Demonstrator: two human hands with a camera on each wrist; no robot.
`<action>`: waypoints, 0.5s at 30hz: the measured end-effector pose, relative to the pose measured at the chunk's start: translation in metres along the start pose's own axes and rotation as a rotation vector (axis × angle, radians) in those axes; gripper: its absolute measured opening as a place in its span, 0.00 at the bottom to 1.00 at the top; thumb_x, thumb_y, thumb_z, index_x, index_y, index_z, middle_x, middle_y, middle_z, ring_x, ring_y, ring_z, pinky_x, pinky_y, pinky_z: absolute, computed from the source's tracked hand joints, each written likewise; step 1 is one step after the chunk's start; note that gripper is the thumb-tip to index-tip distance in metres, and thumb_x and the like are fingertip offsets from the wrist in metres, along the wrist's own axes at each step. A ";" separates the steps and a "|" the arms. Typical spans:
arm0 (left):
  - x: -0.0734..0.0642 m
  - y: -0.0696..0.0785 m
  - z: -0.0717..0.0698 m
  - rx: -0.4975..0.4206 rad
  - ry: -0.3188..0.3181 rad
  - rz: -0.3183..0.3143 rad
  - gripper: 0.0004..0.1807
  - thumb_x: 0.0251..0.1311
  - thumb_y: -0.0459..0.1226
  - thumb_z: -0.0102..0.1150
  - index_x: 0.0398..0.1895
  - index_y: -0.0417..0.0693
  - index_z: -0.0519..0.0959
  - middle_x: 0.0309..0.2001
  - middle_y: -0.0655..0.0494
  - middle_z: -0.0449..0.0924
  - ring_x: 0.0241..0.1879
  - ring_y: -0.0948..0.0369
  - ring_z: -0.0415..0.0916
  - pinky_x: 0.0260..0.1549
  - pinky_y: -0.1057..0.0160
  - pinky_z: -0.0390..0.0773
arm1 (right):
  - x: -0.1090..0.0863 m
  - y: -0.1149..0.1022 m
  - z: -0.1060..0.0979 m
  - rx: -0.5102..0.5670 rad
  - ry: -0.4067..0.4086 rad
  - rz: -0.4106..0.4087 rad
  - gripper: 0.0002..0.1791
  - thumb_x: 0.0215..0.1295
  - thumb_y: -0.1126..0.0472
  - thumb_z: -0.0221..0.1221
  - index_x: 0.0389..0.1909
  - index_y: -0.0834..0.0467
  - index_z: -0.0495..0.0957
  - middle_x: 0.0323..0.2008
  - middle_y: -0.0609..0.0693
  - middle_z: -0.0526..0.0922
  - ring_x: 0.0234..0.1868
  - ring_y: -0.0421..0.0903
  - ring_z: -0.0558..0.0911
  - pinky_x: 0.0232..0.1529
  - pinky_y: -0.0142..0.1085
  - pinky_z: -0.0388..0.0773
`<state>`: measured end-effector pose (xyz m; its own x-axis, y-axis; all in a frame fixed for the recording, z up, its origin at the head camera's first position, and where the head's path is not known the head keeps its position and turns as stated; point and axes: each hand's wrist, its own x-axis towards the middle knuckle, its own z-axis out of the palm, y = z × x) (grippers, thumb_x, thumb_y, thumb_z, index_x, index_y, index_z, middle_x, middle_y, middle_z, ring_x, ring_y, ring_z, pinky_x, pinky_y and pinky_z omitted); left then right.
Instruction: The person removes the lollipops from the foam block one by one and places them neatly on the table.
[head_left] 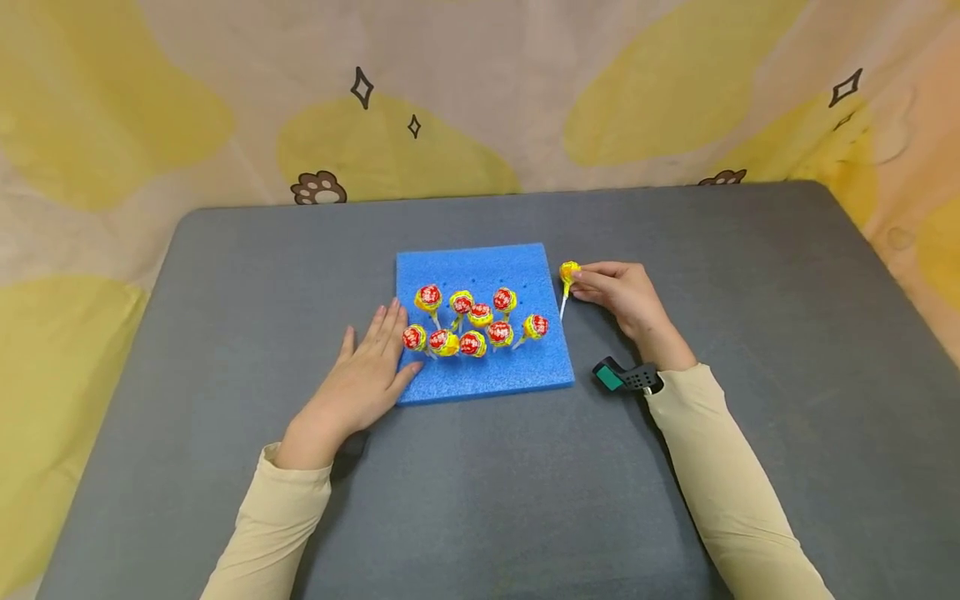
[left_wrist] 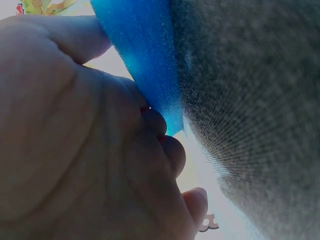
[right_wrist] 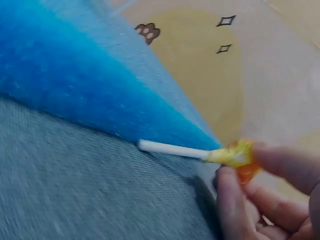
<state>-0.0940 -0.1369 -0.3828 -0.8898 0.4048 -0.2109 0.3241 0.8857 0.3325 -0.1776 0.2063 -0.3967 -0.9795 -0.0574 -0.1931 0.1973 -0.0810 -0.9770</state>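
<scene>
My right hand (head_left: 626, 300) pinches a yellow-wrapped lollipop (head_left: 569, 272) by its head, just off the right edge of a blue foam board (head_left: 487, 387). In the right wrist view the lollipop's white stick (right_wrist: 172, 150) points left, close to the side of the foam. My left hand (head_left: 363, 379) lies with straight fingers against the board's left edge, its thumb over the lower left part. Several lollipops (head_left: 499, 333) with red and yellow wrappers stand in the board, some tilted. Small holes (head_left: 504, 282) show in the foam behind them.
The board lies on a dark grey table (head_left: 480, 492). Behind the table hangs a patterned yellow and cream cloth (head_left: 465, 100). A black strap with a green part (head_left: 611, 377) sits at my right wrist.
</scene>
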 end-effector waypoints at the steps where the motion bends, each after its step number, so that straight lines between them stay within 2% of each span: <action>1: 0.000 0.000 0.000 0.000 0.000 0.000 0.42 0.70 0.49 0.44 0.74 0.36 0.38 0.75 0.44 0.32 0.74 0.49 0.29 0.65 0.36 0.34 | -0.001 0.000 0.000 -0.032 0.016 -0.009 0.08 0.60 0.72 0.61 0.40 0.72 0.80 0.29 0.49 0.84 0.27 0.41 0.84 0.35 0.31 0.81; 4: -0.001 0.000 -0.001 -0.004 -0.003 -0.003 0.42 0.70 0.49 0.44 0.74 0.37 0.38 0.75 0.44 0.32 0.74 0.49 0.30 0.65 0.37 0.34 | -0.002 0.000 0.001 -0.127 0.043 -0.045 0.16 0.60 0.71 0.62 0.45 0.79 0.76 0.28 0.47 0.84 0.27 0.39 0.84 0.35 0.30 0.81; 8: -0.002 0.000 -0.002 -0.016 -0.004 -0.002 0.42 0.70 0.49 0.44 0.74 0.37 0.38 0.75 0.44 0.32 0.74 0.49 0.29 0.65 0.37 0.33 | -0.002 0.002 0.006 -0.207 0.060 -0.085 0.19 0.60 0.68 0.63 0.46 0.81 0.75 0.30 0.46 0.84 0.28 0.38 0.83 0.35 0.29 0.81; 15: -0.001 0.001 0.000 -0.020 0.000 0.002 0.42 0.70 0.48 0.44 0.74 0.36 0.38 0.75 0.44 0.32 0.74 0.49 0.29 0.65 0.37 0.33 | -0.005 0.003 0.008 -0.203 0.096 -0.098 0.19 0.59 0.69 0.64 0.45 0.81 0.75 0.30 0.48 0.84 0.28 0.37 0.83 0.35 0.29 0.81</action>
<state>-0.0933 -0.1367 -0.3822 -0.8890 0.4067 -0.2104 0.3195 0.8801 0.3513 -0.1722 0.1988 -0.3977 -0.9948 0.0366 -0.0949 0.0987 0.1206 -0.9878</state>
